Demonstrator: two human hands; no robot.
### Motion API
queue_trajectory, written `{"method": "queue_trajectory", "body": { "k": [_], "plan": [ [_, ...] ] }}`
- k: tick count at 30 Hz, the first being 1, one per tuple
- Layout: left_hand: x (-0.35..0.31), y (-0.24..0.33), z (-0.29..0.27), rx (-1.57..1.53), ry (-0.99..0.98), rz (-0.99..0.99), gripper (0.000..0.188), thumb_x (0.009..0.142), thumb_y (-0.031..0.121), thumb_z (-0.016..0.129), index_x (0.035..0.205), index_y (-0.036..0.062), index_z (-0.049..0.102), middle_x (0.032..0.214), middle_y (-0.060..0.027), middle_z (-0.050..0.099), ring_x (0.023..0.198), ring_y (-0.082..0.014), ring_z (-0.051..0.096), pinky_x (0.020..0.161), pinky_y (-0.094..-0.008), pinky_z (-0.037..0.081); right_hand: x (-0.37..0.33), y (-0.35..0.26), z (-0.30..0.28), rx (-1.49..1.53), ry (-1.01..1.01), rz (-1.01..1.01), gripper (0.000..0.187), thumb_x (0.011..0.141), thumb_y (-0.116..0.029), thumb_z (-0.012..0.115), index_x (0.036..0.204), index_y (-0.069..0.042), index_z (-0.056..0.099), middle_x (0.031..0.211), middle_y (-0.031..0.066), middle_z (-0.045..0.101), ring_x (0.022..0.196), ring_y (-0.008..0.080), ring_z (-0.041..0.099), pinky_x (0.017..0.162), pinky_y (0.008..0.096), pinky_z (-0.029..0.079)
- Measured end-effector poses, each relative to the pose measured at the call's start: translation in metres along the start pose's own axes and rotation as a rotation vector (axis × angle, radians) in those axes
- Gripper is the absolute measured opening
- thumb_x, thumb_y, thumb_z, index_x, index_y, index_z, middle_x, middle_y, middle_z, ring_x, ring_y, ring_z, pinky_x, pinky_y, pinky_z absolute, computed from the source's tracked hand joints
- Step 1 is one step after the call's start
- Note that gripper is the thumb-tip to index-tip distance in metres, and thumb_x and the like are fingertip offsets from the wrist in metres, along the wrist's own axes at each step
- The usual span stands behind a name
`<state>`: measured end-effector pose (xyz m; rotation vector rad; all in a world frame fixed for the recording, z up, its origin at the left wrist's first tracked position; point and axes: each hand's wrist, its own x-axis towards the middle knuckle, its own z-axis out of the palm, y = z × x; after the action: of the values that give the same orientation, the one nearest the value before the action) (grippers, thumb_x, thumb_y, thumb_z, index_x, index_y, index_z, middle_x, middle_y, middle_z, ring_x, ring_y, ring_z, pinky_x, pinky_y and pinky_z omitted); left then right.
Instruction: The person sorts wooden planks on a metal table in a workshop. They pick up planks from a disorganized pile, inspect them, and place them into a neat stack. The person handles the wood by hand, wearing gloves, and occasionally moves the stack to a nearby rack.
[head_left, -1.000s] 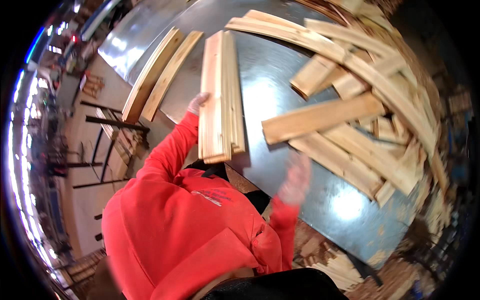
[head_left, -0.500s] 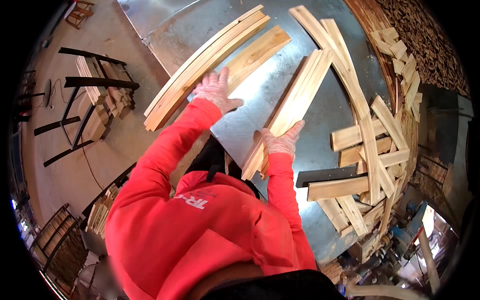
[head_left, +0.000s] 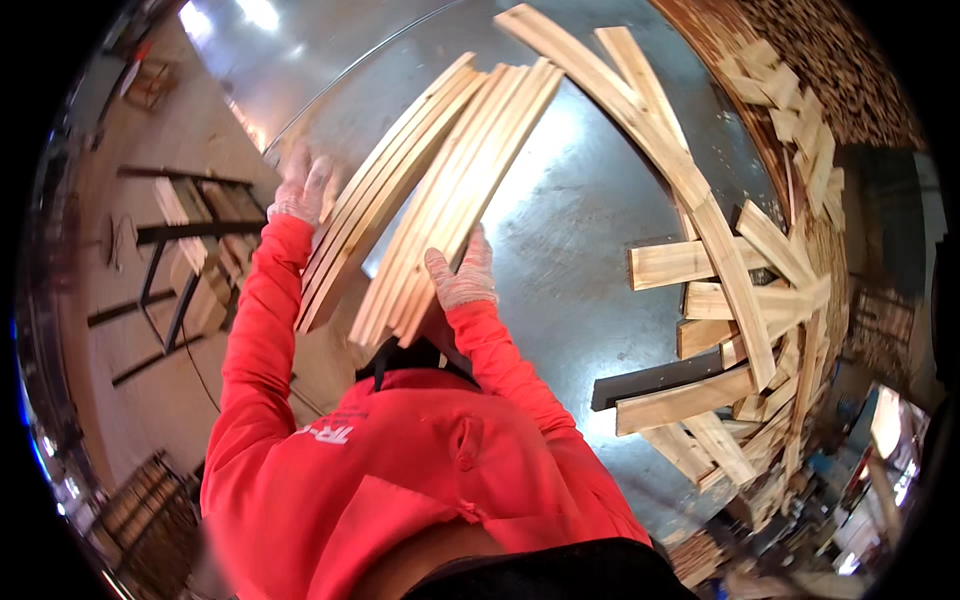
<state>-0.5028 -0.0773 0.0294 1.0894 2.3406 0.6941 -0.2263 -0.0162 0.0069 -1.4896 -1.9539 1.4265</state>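
Both my hands wear thin pale gloves. My left hand (head_left: 303,185) is open, fingers spread, at the outer left side of a stack of long wooden strips (head_left: 375,190); it is slightly blurred, and I cannot tell whether it touches them. My right hand (head_left: 465,272) lies against the right side of a second stack of wooden strips (head_left: 465,190), thumb and fingers apart. The two stacks stand side by side on the metal table (head_left: 560,260), meeting near their far ends and parted by a narrow gap at the near ends.
Long boards (head_left: 610,85) lie across the table's far right. Short wooden pieces (head_left: 690,262) are heaped at the right, beside a dark flat bar (head_left: 650,384). Left of the table stands a black metal frame (head_left: 165,275) with wood on it. A pile of wood scraps (head_left: 830,60) fills the far right.
The right stack has moved left with my right hand, up to the left stack. My left hand has shifted from between the strips to the left stack's outer side. The view has turned slightly.
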Motion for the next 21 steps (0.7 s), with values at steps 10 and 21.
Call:
{"method": "queue_trajectory", "body": {
  "k": [10,21],
  "plan": [
    [0.153,-0.012,0.098,0.183,-0.157,0.549,0.064,0.097,0.046,0.043,0.145,0.0033,0.04,0.137,-0.0182,0.052,0.123,-0.0213,0.049,0.105,-0.0327,0.038,0.195,0.026,-0.004,0.522,0.252,-0.095,0.071,0.097,-0.049,0.049,0.146,-0.001,0.032,0.145,0.0251,0.039,0.135,0.0361,0.037,0.111,0.0411,0.035],
    [0.335,0.19,-0.126,-1.254,-0.235,0.817,0.091,0.088,0.072,0.047,0.15,0.0063,0.032,0.139,-0.0095,0.051,0.128,-0.0191,0.048,0.105,-0.0352,0.041,0.269,-0.231,-0.136,0.972,0.299,-0.644,0.065,0.099,-0.03,0.05,0.151,-0.01,0.016,0.141,0.0119,0.048,0.126,0.0233,0.049,0.106,0.0366,0.041]
  ]
}}
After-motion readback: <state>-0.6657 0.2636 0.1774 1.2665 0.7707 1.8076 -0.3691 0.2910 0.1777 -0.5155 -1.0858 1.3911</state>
